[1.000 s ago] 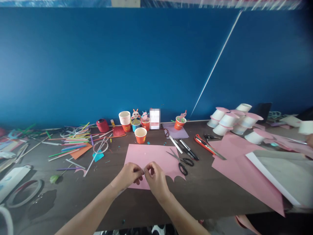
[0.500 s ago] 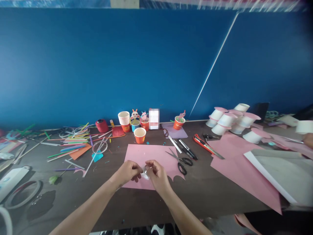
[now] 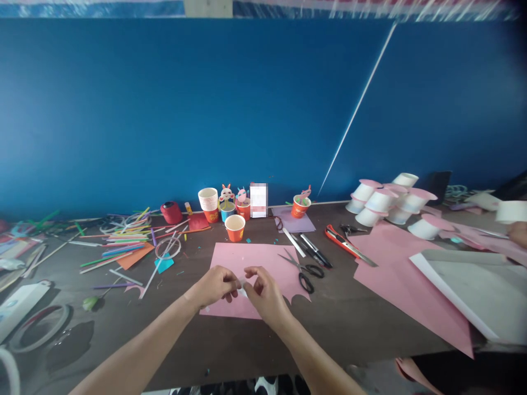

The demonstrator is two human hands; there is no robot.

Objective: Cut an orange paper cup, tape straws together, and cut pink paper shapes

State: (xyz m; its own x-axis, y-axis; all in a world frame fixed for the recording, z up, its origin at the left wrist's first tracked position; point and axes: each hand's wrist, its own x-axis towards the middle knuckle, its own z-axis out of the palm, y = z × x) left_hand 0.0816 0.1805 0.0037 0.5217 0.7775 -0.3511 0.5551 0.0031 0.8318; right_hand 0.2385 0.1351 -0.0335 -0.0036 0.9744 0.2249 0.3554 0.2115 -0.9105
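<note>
My left hand [image 3: 218,285] and my right hand [image 3: 265,291] meet over a sheet of pink paper [image 3: 247,255], fingertips bent in close together. Between them is a small whitish, partly see-through piece [image 3: 242,291], too small and covered to name. The left fingers are pinched at its left side. My right thumb and fingers curl at its right side. Just right of my right hand, black-handled scissors [image 3: 302,270] lie spread on the pink sheet. An orange-red paper cup [image 3: 235,228] stands upright beyond the sheet.
At the back stand stacked cups [image 3: 208,204] and cups with paper animal figures [image 3: 226,206]. Markers [image 3: 316,251] and a red utility knife [image 3: 348,245] lie right. Coloured sticks [image 3: 123,241] spread left. White cups [image 3: 382,200] are piled right, near another person's hand [image 3: 519,235].
The whitish piece between my fingertips shows less than before, and my right fingers have shifted slightly. The view has moved a little; the things on the table stay put.
</note>
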